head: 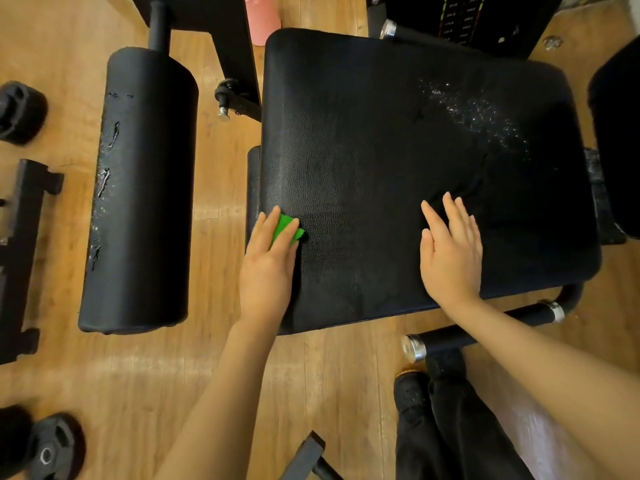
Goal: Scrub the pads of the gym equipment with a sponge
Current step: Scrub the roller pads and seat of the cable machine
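A large black seat pad (pixel 398 161) fills the middle of the view, with white foam specks near its far right corner. My left hand (pixel 268 261) presses a green sponge (pixel 287 228) flat against the pad's near left edge, fingers straight over it. My right hand (pixel 450 251) rests flat on the pad's near right part, fingers spread and holding nothing. A black roller pad (pixel 142 188) with torn, speckled covering lies to the left.
Wooden floor (pixel 214 358) surrounds the equipment. Weight plates (pixel 52 448) lie at the bottom left and another plate (pixel 20 112) at the left edge. Black metal bars (pixel 485 327) with chrome caps run under the seat's near side. A pink object (pixel 261 19) stands at the top.
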### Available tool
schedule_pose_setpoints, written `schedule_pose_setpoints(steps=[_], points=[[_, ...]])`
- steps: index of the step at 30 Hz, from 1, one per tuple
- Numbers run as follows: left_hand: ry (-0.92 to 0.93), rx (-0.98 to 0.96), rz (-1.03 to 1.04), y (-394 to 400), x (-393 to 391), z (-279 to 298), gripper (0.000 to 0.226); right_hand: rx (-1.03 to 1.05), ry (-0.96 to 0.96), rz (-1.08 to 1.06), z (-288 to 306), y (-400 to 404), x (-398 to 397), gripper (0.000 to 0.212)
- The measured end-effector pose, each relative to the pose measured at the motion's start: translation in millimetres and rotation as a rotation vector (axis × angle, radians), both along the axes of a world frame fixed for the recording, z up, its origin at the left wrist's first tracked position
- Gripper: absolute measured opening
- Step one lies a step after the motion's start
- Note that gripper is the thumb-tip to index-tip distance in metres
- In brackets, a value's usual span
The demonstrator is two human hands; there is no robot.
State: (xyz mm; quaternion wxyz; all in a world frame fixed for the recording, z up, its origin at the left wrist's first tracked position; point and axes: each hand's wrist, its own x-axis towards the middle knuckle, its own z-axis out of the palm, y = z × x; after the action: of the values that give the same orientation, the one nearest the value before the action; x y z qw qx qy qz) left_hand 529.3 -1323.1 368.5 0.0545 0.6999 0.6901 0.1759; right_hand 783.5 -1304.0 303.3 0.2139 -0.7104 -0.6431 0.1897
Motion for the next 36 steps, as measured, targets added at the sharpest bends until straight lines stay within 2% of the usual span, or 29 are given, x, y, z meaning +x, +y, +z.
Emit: schedule_pose_setpoints(steps=[10, 17, 24, 28, 36], points=[[-0.206, -0.069, 0.209, 22.5, 12.9, 3.4, 0.032, 0.005, -0.011, -0.007, -0.4, -1.1, -1.5, 0.042], [-0.177, -0.015, 0.230, -41.7, 23.4, -2.3, 0.031, 0.008, -0.015, -0.009, -0.3, -0.8, -1.6, 0.042], [-0.155, 0.015, 0.166, -92.5, 26.5, -8.8, 0.033, 0.008, -0.013, -0.010, -0.3, -1.6, -2.1, 0.042], [-0.105, 0.007, 0.154, -78.7, 23.6, -10.9, 0.033, 0.002, -0.018, -0.015, -1.0, -2.1, -2.9, 0.042], [-0.059, -0.030, 0.155, 8.6, 34.3, -7.2, 0.032, -0.011, -0.035, -0.016, 0.5, -1.4, -3.4, 0.042]])
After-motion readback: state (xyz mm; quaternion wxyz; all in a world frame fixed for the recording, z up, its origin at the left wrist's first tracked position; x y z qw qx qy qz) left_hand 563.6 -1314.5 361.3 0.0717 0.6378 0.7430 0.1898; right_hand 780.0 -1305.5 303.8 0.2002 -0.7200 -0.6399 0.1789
